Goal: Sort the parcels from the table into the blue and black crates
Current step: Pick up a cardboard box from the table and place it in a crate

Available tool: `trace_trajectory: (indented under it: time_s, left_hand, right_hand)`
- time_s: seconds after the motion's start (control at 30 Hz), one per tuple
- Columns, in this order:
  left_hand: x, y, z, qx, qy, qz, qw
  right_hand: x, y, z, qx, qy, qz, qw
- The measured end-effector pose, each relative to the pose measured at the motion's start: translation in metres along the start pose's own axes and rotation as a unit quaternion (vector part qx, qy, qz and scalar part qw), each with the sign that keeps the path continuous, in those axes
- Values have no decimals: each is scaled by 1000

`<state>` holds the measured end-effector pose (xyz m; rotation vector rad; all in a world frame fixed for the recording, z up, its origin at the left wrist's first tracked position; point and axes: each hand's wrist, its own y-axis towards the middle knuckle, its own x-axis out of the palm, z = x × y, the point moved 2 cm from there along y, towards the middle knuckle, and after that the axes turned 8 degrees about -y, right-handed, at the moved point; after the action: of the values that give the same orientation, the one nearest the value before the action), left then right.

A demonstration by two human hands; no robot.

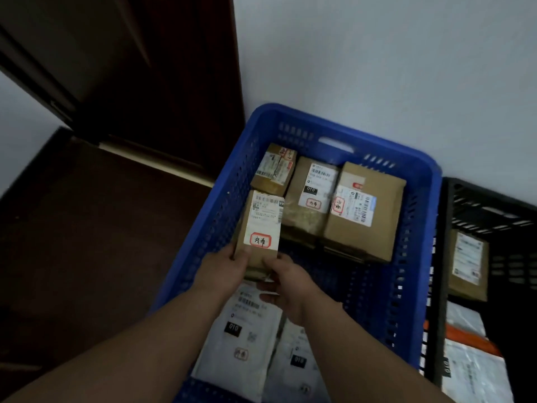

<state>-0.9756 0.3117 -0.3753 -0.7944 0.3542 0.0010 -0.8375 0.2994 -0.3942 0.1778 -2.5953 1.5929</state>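
Observation:
A small cardboard parcel [260, 228] with a white label and a red-framed stamp hangs inside the blue crate [418, 199], near its left wall. My left hand [223, 267] grips its near left corner and my right hand [286, 286] holds its near right end. Three cardboard boxes [363, 210] lie at the crate's far end. Two white mailer bags [244, 335] lie flat at the near end, partly under my arms. The black crate [494, 199] stands to the right.
The black crate holds a cardboard box [467, 266] and white and orange bags [470, 359]. A dark wooden door [130, 68] and dark floor [87, 228] are on the left. A white wall [377, 53] rises behind both crates.

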Motion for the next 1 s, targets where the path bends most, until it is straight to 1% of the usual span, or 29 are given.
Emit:
trace_trajectory:
  time_s: [0.17, 0.27, 0.33, 0.4, 0.47, 0.53, 0.63, 0.7, 0.73, 0.77, 0.87, 1.0]
  left_hand:
    - [9, 29, -5, 56, 28, 49, 997]
    - [17, 39, -10, 74, 104, 73, 989]
    - [21, 45, -16, 69, 110, 67, 989]
    - [24, 51, -24, 82, 111, 57, 989]
    - [27, 53, -32, 97, 112, 34, 988]
    - [30, 54, -38, 95, 63, 21, 993]
    - [33, 53, -42, 127, 82, 40, 988]
    - [35, 55, -42, 138, 60, 59, 987]
    - [35, 57, -42, 159, 98, 73, 980]
    - [35, 59, -40, 165, 111, 85, 976]
    - [34, 63, -37, 139, 107, 92, 980]
    - [35, 59, -32, 86, 89, 68, 990]
  right_hand:
    - [10, 41, 0, -1, 36, 18, 999]
    - [12, 66, -2, -5, 79, 22, 997]
    - [16, 80, -4, -3, 109, 12, 994]
    - [22, 88, -6, -4, 122, 5, 992]
    - [25, 95, -5, -18, 97, 28, 995]
    - [24, 99, -4, -42, 63, 61, 995]
    - [22, 98, -4, -64, 0, 90, 994]
    - [20, 98, -6, -63, -58, 103, 991]
    - [20, 99, -8, -61, -73, 106, 990]
    - [20, 100, -11, -61, -78, 106, 989]
    - [21, 104, -22, -65, -84, 96, 990]
    - [16, 102, -20, -62, -110, 77, 989]
